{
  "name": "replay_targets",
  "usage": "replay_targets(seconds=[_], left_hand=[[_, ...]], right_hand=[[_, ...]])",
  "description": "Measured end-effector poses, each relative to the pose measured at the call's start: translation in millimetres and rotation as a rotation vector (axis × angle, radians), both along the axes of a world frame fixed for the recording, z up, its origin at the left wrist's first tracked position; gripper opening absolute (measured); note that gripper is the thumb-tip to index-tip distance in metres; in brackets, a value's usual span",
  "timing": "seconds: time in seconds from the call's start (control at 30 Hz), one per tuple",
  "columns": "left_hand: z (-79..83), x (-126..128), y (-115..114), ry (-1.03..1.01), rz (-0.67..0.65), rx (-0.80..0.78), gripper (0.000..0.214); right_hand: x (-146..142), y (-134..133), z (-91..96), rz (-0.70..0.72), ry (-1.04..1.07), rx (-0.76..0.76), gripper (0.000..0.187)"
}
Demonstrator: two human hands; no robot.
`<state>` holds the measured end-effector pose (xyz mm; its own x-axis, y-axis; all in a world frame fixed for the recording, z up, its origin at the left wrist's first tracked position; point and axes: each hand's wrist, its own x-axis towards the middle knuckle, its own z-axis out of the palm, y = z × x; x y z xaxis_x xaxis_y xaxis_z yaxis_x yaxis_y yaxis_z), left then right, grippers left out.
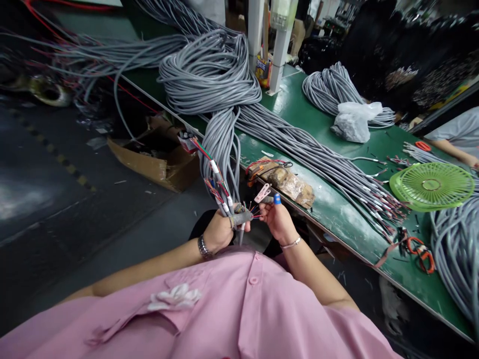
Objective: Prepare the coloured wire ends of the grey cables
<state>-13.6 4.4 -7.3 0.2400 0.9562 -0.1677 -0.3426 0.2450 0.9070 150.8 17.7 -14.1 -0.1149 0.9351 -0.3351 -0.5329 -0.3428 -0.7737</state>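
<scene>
My left hand (220, 230) is closed around the end of a grey cable (242, 217) whose thin coloured wires fan out toward the right. A watch sits on that wrist. My right hand (277, 219), with a blue cap on one fingertip, pinches a small pink tool (262, 192) close to the bared wire ends. Several more grey cables (220, 149) with coloured, labelled ends hang off the bench edge just above my left hand.
A long green bench (337, 199) carries big grey cable coils (209, 70), a white plastic bag (355, 119), a green fan grille (432, 185) and a taped wooden block (288, 182). An open cardboard box (157, 154) lies on the dark floor. Another person's arm (454, 147) rests at far right.
</scene>
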Motion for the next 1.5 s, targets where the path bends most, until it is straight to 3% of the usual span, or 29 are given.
replay_targets(seconds=[0.13,0.3,0.47,0.57,0.73,1.0,1.23,1.5], left_hand=[[6.0,4,6,-0.047,-0.061,0.02,0.018],[11.7,9,14,-0.082,-0.082,-0.017,0.021],[10.3,10,17,-0.078,-0.115,-0.023,0.024],[6.9,10,17,-0.084,-0.12,-0.011,0.021],[3.1,9,17,-0.049,-0.117,-0.015,0.018],[7.0,3,7,-0.032,-0.069,0.008,0.018],[12.4,4,-2,-0.021,0.044,0.017,0.016],[17.6,14,0,-0.009,0.076,-0.009,0.013]], right_hand=[[-2,13,2.6,0.04,-0.081,0.128,0.046],[-11,15,-3.6,-0.208,-0.308,0.23,0.044],[-17,20,-2.5,-0.061,-0.023,0.116,0.054],[-19,23,2.3,-0.073,0.106,0.092,0.049],[-21,23,4.9,-0.115,0.1,0.076,0.046],[-12,18,9.7,-0.002,0.174,-0.012,0.057],[-14,10,15.9,-0.029,0.135,0.073,0.03],[-13,14,16.6,0.008,0.155,0.03,0.04]])
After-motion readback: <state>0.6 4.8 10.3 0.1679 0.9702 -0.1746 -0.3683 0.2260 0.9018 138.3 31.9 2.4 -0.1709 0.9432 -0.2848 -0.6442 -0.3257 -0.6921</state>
